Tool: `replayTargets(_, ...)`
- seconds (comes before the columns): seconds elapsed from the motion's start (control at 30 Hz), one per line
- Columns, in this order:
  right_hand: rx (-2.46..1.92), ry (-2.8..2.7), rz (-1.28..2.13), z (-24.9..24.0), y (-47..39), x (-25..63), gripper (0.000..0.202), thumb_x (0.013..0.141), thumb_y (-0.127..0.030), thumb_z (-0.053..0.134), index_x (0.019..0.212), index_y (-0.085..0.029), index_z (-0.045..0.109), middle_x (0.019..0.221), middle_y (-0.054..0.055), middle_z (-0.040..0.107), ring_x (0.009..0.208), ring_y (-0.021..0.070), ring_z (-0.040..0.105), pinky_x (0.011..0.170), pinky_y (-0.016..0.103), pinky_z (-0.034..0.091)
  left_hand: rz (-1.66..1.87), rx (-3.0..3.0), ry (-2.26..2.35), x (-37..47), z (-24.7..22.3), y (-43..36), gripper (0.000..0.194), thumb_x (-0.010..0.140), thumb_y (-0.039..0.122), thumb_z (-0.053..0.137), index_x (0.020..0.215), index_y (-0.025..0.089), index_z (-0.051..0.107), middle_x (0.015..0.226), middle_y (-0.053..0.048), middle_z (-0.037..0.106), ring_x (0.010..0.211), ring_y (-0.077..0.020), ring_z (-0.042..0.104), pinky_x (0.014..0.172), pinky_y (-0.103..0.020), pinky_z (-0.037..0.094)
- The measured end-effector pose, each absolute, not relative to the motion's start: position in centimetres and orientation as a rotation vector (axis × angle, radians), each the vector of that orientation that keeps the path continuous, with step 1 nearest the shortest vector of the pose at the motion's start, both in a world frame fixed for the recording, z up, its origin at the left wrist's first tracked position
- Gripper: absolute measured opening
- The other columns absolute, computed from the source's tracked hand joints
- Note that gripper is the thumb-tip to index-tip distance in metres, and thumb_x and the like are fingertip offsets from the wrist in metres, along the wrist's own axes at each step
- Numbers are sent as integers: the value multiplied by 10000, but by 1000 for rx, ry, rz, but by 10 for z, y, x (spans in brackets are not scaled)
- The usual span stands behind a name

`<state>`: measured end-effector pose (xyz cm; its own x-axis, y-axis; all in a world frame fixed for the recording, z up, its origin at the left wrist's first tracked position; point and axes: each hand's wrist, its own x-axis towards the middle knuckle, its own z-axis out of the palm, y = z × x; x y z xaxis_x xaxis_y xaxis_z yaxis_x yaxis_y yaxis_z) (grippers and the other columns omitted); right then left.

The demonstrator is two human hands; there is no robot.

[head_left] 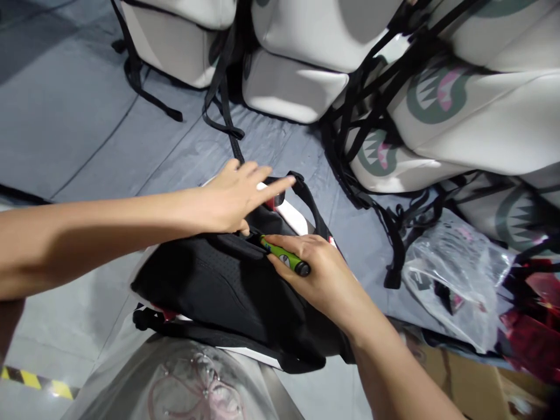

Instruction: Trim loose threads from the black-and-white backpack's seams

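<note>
A black backpack (219, 286) with white and red trim lies in front of me, back panel up. My left hand (234, 195) rests on its upper edge near the top handle (306, 198), fingers spread and flat. My right hand (315, 265) grips a green and black tool (284, 256), whose tip touches a seam of the backpack just below my left hand.
Several white backpacks with shark-mouth prints (437, 93) and black straps (371, 116) are piled at the back and right on a grey surface (65, 105). A clear plastic bag (455, 280) lies right. A cardboard box (464, 373) sits at lower right. Yellow-black tape (30, 379) marks the lower left.
</note>
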<state>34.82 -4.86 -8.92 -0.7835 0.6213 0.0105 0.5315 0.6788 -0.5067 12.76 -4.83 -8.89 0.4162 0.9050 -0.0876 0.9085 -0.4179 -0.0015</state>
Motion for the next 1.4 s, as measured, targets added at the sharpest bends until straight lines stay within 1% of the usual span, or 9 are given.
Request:
replayTargets(0.1,-887,-2539,813,-98,-56,343,250,892,-164,664,1123,-239,720,1057,36,777,898,241,735,856,394,532,-232,2403,1731,111,-77,-54,1262,698,471,805,1583,270,-72,1598,-202,243,1363,-416,369,986,-454,415)
replayTargets(0.17,-846,-2443,865,-105,-61,334,258,884,-156,677,1127,-231,719,1045,32,779,840,220,730,832,380,529,-282,2333,1764,108,-73,-60,1329,668,440,829,1572,278,-132,1609,-206,209,1354,-414,381,941,-422,459)
replayTargets(0.27,-834,-2360,885,-115,-66,321,262,866,-147,699,1115,-222,727,997,29,784,776,202,714,786,355,536,-337,2342,1846,113,-74,-67,1366,644,371,857,1570,269,-142,1616,-225,167,1339,-416,395,903,-411,497)
replayTargets(0.43,-881,-2375,799,-122,-65,316,258,847,-168,734,1100,-215,748,850,27,778,710,206,688,745,340,539,-437,2365,1927,122,-78,-66,1340,658,308,861,1577,264,-113,1605,-249,155,1310,-430,414,891,-434,520)
replayTargets(0.63,-924,-2381,853,-118,-64,320,268,858,-170,739,1125,-198,748,840,26,773,711,214,669,727,333,522,-463,2290,1755,111,-69,-63,1118,806,145,658,1565,304,-148,1643,-172,92,1424,-360,295,1024,-410,452)
replayTargets(0.77,-911,-2402,865,-116,-65,322,274,855,-157,739,1126,-203,742,914,22,784,699,209,664,694,329,502,-452,2270,1697,103,-66,-62,1115,814,135,639,1552,349,-170,1666,-146,20,1481,-360,224,1096,-428,389)
replayTargets(0.93,-827,-2396,799,-112,-70,320,273,834,-120,743,1095,-199,739,918,14,784,700,197,666,706,324,472,-562,2167,1728,105,-59,-58,1186,794,114,653,1519,381,-247,1658,-146,-159,1489,-387,218,1055,-423,432)
replayTargets(1.17,-743,-2399,860,-114,-75,309,241,848,-161,750,1088,-180,752,711,13,730,639,195,625,704,333,463,-647,2180,1639,100,-57,-51,1134,827,118,621,1529,351,-237,1662,-171,-100,1469,-394,263,1055,-446,439)
replayTargets(1.4,-753,-2233,915,-127,-73,294,281,853,-144,749,1130,-181,724,980,40,780,791,209,697,757,336,493,-640,2124,1617,96,-57,-48,1175,811,84,633,1517,352,-268,1661,-148,-142,1503,-362,194,1100,-413,397)
